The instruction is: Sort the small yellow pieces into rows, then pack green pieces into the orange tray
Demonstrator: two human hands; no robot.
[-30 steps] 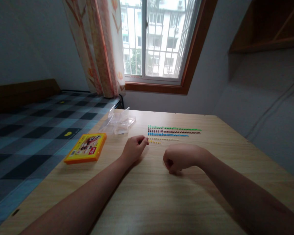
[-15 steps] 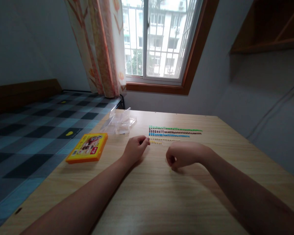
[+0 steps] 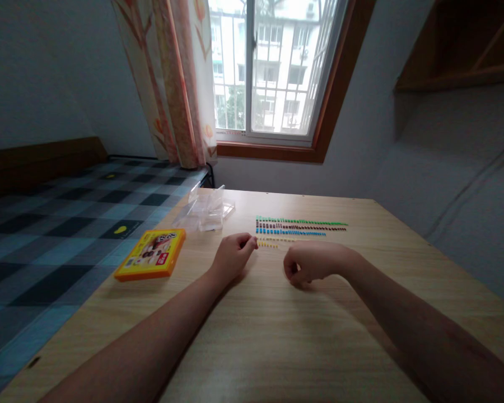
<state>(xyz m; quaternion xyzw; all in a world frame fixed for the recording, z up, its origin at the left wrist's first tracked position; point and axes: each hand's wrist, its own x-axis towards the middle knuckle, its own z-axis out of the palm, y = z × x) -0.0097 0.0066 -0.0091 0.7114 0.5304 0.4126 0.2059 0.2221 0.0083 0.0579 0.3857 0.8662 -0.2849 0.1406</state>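
Note:
Several rows of tiny coloured pieces lie on the wooden table (image 3: 277, 336): a green row (image 3: 301, 220), a dark brown row (image 3: 300, 226), a blue row (image 3: 289, 231), a pale row and a short yellow row (image 3: 267, 244). My left hand (image 3: 232, 256) rests on the table with its fingers curled, fingertips pinched at the left end of the yellow row. My right hand (image 3: 308, 262) is closed in a loose fist just below and to the right of the yellow row; whether it holds anything is hidden.
A yellow-orange box (image 3: 152, 254) lies near the table's left edge. A clear plastic case (image 3: 205, 208) stands open behind it. A bed with a checked cover (image 3: 59, 224) adjoins the table on the left. A window and curtain are behind.
My right hand has moved up and slightly right, closer to the yellow row. My left hand has stayed at the row's left end.

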